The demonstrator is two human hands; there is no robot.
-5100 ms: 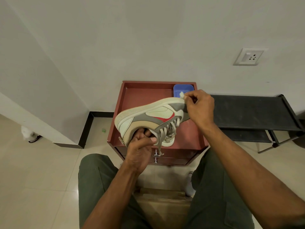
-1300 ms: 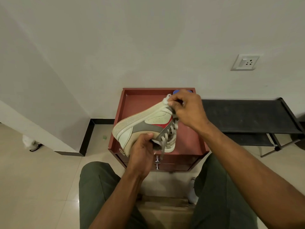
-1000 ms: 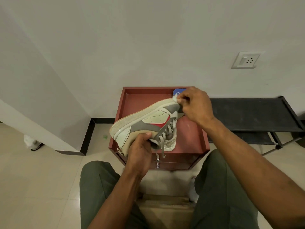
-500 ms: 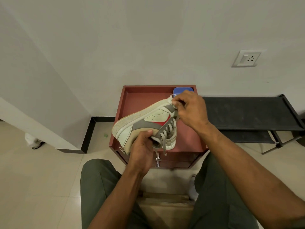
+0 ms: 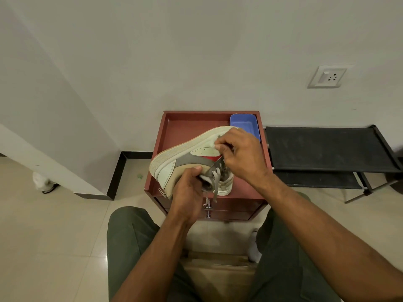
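Note:
A cream, grey and red sneaker [image 5: 174, 160] is held on its side above a red-brown cabinet [image 5: 187, 127], sole facing up and left. My left hand [image 5: 188, 190] grips the sneaker by its collar at the heel end. My right hand [image 5: 239, 155] pinches a small white wad [image 5: 212, 145], perhaps a wipe, and presses it against the sneaker's side near the toe. The grey laces hang loose below. A second sneaker [image 5: 225, 186] stands on the cabinet top, mostly hidden behind the held one.
A blue plastic tray [image 5: 245, 125] sits at the cabinet's back right corner. A black rack [image 5: 322, 147] stands to the right against the wall, below a wall socket [image 5: 327, 76]. My knees in green trousers flank a brown box [image 5: 218, 273] on the tiled floor.
My right hand has slid the white wad back and forth along the sneaker's upper, now lower and more to the left. My left hand keeps its hold, and the sneaker has tilted slightly.

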